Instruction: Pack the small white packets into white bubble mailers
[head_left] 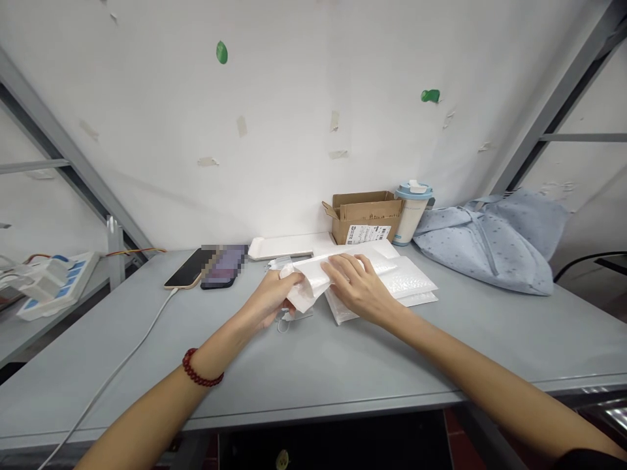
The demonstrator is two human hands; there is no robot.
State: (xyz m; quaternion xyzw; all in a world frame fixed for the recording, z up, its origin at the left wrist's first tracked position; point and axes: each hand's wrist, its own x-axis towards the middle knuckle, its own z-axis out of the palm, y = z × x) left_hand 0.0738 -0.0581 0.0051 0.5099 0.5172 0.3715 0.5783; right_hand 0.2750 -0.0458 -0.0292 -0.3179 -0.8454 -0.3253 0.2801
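Head view: white bubble mailer clenched at near end by left hand; right hand laid flat on it, not grasping. Mailer held just above grey table, beside stack of mailers.

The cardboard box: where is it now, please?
In the head view, the open cardboard box stands at the far edge of the table, left of the blue-lidded cup, right of the white tray.
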